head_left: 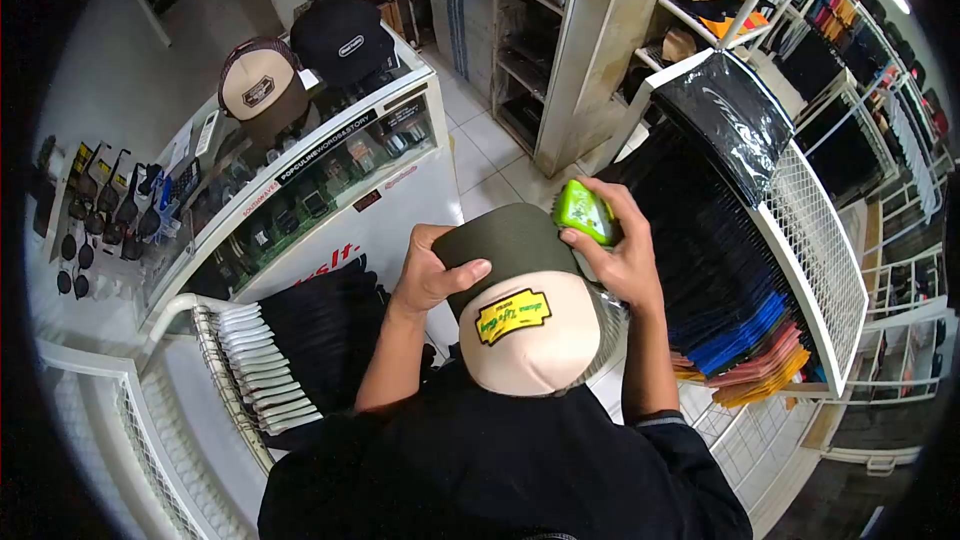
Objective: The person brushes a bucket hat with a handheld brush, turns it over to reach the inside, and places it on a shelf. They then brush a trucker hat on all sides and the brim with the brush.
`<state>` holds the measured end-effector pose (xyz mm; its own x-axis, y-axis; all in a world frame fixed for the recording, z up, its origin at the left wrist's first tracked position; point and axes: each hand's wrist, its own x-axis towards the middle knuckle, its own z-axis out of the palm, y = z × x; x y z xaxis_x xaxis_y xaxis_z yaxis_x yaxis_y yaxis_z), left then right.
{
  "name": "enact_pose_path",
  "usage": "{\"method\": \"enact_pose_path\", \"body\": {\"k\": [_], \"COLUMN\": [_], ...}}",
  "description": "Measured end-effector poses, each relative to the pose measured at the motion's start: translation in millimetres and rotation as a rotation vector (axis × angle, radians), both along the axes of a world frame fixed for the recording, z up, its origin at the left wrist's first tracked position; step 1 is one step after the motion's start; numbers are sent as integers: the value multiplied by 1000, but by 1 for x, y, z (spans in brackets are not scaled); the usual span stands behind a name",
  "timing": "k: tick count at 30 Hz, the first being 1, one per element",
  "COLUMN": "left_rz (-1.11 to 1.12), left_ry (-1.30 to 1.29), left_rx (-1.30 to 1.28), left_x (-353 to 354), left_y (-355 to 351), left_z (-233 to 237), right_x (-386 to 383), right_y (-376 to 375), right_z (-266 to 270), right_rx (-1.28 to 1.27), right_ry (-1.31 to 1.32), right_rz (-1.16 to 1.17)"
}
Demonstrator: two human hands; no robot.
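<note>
My left hand is closed on the brim of a trucker cap, thumb on top and fingers underneath. Olive green covers the brim, while the front panel is cream with a yellow lettered patch. Mesh shows at the cap's right side. In my right hand is a small lime-green brush, pinched between thumb and fingers right at the brim's right edge. The cap is held in front of my black shirt, its brim pointing away from me.
A glass display counter stands ahead to the left, with a brown-and-cream cap and a black cap on top. Dark clothes hang on a rack at lower left. Another rack of clothes stands close on the right.
</note>
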<state>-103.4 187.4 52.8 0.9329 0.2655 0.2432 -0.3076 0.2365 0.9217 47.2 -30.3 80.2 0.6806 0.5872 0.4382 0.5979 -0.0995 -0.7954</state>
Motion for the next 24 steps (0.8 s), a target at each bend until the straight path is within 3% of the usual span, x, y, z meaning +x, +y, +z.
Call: {"method": "enact_pose_path", "body": {"k": [3, 5, 10, 13, 18, 21, 24], "left_rz": [-20, -25, 118, 89, 1, 188, 171], "left_ry": [26, 48, -48, -10, 26, -78, -100], "left_rx": [-29, 15, -56, -78, 15, -83, -103], "left_x": [-3, 1, -8, -5, 4, -5, -8], "left_y": [-4, -3, 7, 4, 0, 7, 15], "left_z": [-3, -3, 3, -5, -13, 3, -4], "right_x": [-14, -17, -16, -17, -24, -18, -13], "right_y": [-2, 5, -19, -14, 17, 2, -7], "right_z": [11, 13, -2, 3, 19, 11, 1], "right_rx": [117, 126, -39, -31, 127, 71, -37], "right_ry": [65, -41, 127, 140, -81, -13, 178], "right_rz": [55, 156, 299, 250, 210, 313, 289]}}
